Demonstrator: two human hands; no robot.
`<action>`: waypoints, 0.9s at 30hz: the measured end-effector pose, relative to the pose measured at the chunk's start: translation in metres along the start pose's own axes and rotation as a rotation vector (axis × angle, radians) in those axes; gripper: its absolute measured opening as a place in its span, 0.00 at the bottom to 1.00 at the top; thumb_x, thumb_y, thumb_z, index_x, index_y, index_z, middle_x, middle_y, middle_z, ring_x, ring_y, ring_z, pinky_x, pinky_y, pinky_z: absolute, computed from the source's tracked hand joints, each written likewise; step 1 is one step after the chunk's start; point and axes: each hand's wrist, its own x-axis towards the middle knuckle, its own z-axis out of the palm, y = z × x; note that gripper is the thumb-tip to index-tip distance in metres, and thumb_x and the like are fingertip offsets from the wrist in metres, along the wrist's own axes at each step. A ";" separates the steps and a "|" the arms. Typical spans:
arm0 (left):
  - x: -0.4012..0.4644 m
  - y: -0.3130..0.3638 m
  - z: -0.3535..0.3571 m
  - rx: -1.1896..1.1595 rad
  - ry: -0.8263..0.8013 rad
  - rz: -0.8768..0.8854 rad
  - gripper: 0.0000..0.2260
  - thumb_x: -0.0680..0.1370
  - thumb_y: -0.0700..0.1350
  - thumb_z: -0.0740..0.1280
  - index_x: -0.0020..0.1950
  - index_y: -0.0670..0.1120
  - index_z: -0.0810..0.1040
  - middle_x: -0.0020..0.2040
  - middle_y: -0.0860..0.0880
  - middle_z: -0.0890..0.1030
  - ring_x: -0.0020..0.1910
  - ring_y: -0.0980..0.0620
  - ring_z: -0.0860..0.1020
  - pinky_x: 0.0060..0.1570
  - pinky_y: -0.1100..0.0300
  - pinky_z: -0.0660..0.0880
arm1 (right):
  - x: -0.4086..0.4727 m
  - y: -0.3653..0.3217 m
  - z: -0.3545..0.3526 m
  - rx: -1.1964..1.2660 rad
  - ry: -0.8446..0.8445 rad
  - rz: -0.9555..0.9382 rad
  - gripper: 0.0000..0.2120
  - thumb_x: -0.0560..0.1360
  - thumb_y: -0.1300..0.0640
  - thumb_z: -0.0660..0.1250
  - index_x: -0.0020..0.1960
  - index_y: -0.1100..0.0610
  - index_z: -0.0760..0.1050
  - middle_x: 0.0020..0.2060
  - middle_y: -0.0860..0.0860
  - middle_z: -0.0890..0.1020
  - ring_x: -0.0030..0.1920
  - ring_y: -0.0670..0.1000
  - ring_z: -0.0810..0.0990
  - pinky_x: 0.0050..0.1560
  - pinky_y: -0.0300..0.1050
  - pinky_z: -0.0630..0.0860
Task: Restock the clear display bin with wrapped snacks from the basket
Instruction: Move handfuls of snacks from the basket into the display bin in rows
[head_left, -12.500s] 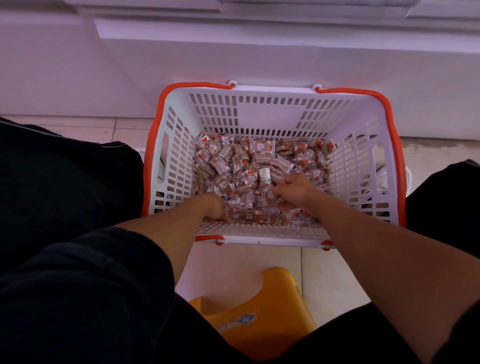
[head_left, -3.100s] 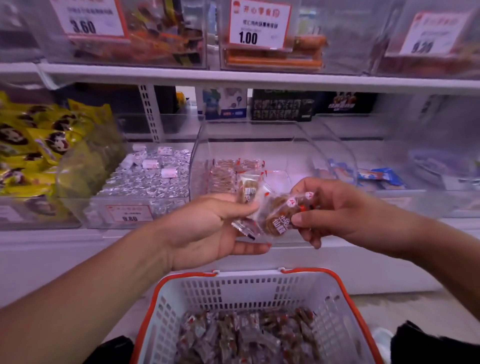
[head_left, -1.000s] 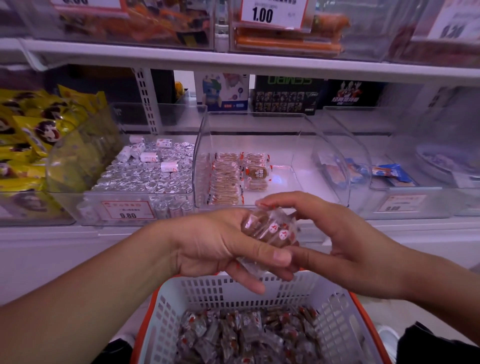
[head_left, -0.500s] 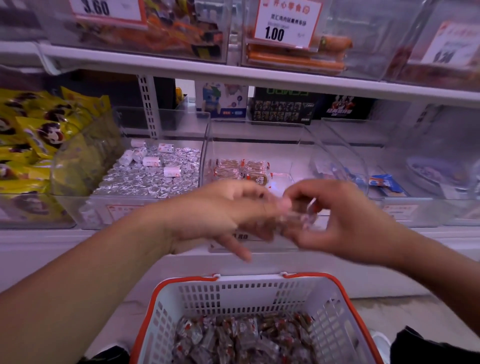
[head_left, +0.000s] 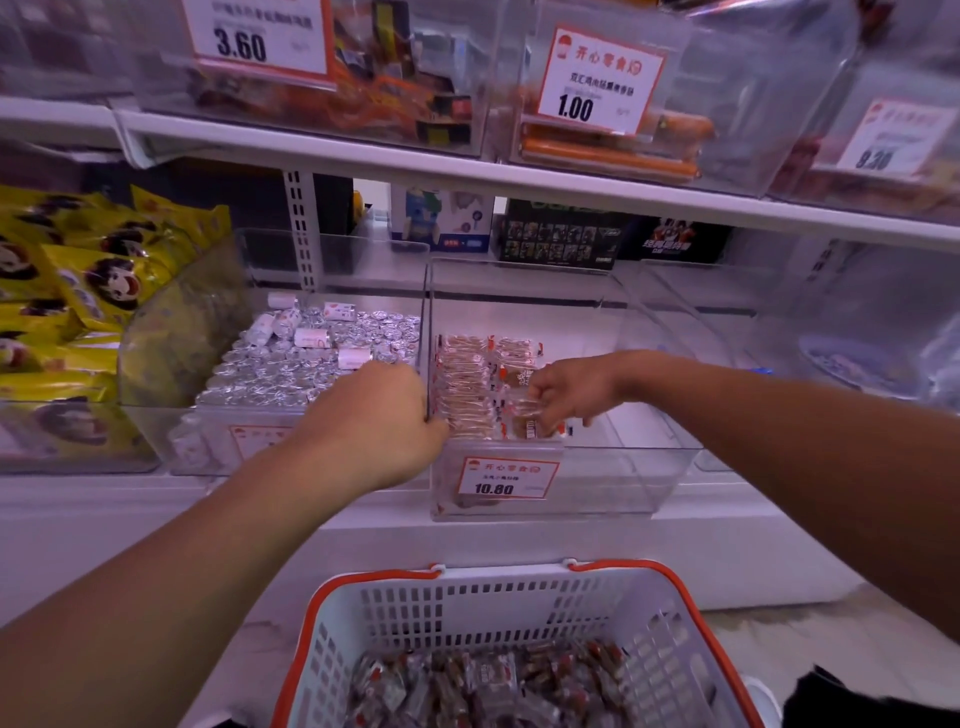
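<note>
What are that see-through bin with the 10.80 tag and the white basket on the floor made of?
The display bin looks like hard clear plastic, probably acrylic: you see straight through its glossy walls, which hold sharp edges. The basket looks like matte white moulded plastic with slotted walls and an orange rim.

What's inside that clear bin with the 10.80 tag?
Rows of wrapped snacks fill the clear bin's left side; the right hand is placing more. The tag hides the front bottom.
</note>
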 end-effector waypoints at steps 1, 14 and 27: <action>0.000 0.000 0.000 0.000 -0.006 0.005 0.18 0.75 0.51 0.67 0.29 0.43 0.74 0.28 0.48 0.75 0.31 0.47 0.76 0.31 0.59 0.67 | 0.002 0.000 0.000 -0.015 0.001 -0.005 0.12 0.75 0.55 0.70 0.56 0.55 0.72 0.49 0.51 0.79 0.47 0.50 0.77 0.40 0.43 0.76; -0.001 -0.002 0.000 -0.015 -0.011 0.048 0.18 0.76 0.50 0.66 0.29 0.43 0.71 0.29 0.47 0.73 0.32 0.44 0.74 0.34 0.57 0.66 | 0.013 0.005 -0.008 -0.241 0.383 -0.103 0.13 0.74 0.56 0.71 0.55 0.54 0.71 0.50 0.51 0.78 0.49 0.53 0.75 0.45 0.42 0.67; -0.001 -0.004 0.001 -0.027 -0.007 0.046 0.17 0.76 0.50 0.66 0.30 0.43 0.73 0.30 0.46 0.74 0.33 0.44 0.76 0.34 0.58 0.68 | 0.023 0.010 -0.001 -0.390 0.515 -0.052 0.11 0.73 0.51 0.70 0.50 0.54 0.71 0.48 0.54 0.76 0.47 0.55 0.75 0.44 0.45 0.68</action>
